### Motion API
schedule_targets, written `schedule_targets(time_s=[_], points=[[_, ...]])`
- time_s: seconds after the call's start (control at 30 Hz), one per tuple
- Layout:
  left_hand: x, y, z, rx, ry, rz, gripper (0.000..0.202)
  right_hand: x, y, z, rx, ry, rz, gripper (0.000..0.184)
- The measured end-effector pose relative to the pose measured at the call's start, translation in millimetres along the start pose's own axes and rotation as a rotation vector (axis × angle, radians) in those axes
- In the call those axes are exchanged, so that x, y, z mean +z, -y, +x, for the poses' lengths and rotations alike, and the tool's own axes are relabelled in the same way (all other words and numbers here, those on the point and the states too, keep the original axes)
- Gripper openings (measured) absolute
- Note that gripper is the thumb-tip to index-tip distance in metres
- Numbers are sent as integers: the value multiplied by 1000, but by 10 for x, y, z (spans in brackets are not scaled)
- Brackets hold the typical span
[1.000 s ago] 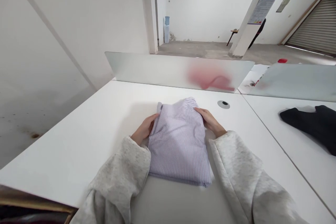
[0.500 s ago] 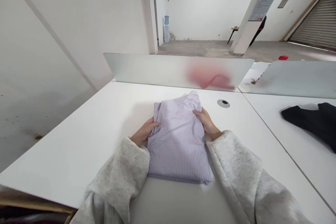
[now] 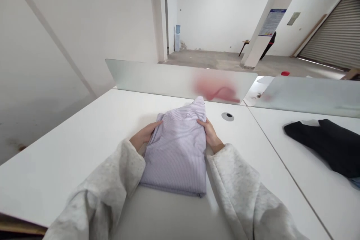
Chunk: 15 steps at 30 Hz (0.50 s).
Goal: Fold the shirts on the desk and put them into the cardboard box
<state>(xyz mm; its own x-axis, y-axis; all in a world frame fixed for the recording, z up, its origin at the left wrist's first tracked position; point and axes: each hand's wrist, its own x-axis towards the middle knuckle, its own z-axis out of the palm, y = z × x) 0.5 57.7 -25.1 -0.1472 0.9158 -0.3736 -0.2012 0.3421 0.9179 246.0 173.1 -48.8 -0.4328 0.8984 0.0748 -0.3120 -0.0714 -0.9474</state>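
A folded striped shirt (image 3: 177,153), pale purple with thin dark lines, lies in front of me on the white table (image 3: 92,150). My left hand (image 3: 146,132) grips its upper left edge, thumb on top and the other fingers beneath or behind the cloth. On the opposite side my right hand (image 3: 210,134) pinches the upper right edge in the same way. The shirt's far end, near the collar, is raised slightly, while the near edge rests on the tabletop. Fingers under the fabric are hidden.
A frosted divider (image 3: 157,78) runs along the table's far edge, with a blurred red shape behind it. A round cable grommet (image 3: 227,116) sits right of the shirt. Black clothing (image 3: 323,142) lies on the adjoining table. A wall stands at left.
My view has turned slightly right and up, so the table and shirt appear farther left. My left hand has shifted up along the shirt's edge, and the folds there look flatter.
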Motion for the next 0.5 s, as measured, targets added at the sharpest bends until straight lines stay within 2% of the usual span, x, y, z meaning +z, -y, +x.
schedule_targets(time_s=[0.13,0.27,0.37,0.5], points=[[207,-136,243,18,-93,81,43,-39,65,18,36,-6,88,46],[406,-251,197,40,-89,42,39,-83,125,43,84,-80,107,40],[463,-425,-76,42,-56,-14,30,-30,186,29,78,-84,91,40],[383,-646,-712,57,-17,-60,27,264,272,-115,22,-9,97,40]])
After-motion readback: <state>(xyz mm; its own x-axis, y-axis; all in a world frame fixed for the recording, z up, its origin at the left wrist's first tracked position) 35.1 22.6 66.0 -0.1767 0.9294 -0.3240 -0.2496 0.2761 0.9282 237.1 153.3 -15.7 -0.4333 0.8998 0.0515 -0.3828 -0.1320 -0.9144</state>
